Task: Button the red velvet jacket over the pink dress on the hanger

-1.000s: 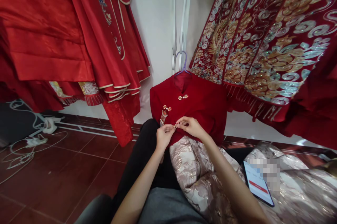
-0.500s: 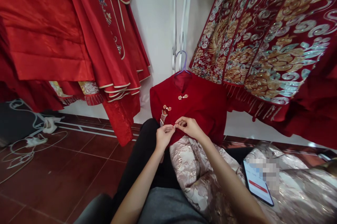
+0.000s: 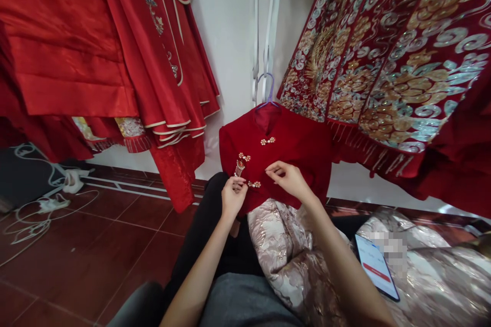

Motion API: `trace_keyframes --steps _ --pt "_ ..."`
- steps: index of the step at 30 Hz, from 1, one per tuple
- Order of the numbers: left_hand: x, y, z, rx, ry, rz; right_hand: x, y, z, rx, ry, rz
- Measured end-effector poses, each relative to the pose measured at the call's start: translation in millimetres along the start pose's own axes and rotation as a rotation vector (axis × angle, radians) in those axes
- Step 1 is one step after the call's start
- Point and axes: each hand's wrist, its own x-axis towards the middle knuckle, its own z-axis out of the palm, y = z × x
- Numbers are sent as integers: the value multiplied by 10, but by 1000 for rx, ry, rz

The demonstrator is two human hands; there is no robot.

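A small dark red jacket (image 3: pixel 295 148) hangs on a purple hanger (image 3: pixel 265 92) in front of me, its lower part on my lap. It has pearl clasps, one at the collar (image 3: pixel 267 140), one with a tassel (image 3: pixel 240 163) and a lower clasp (image 3: pixel 253 183). My left hand (image 3: pixel 232 195) pinches the fabric edge just left of the lower clasp. My right hand (image 3: pixel 288 179) pinches the red cloth just right of it, fingers curled. The lower clasp shows closed between the two hands.
Red embroidered gowns (image 3: pixel 95 50) hang at the left and a heavily beaded red garment (image 3: pixel 391 56) at the right. A pale brocade skirt (image 3: pixel 291 260) lies over my lap with a phone (image 3: pixel 376 265) on it. White cables (image 3: pixel 34 209) lie on the red tiled floor.
Both hands had been pinched together on the lower clasp. They have drawn apart to either side, and the clasp now shows between them.
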Motion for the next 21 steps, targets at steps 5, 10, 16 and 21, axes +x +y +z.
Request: trace_keyframes --steps 5,10,16,21 --pt "-51 35 -4 148 -59 100 -34 -119 -134 54 -19 102" --pt "-86 -10 45 221 -112 166 -66 -69 71 -17 -219 86" --pt "-66 -41 35 183 -116 176 -43 73 254 -94 -221 51" --pt "-107 -12 27 158 -81 195 -36 41 266 -38 -207 80"
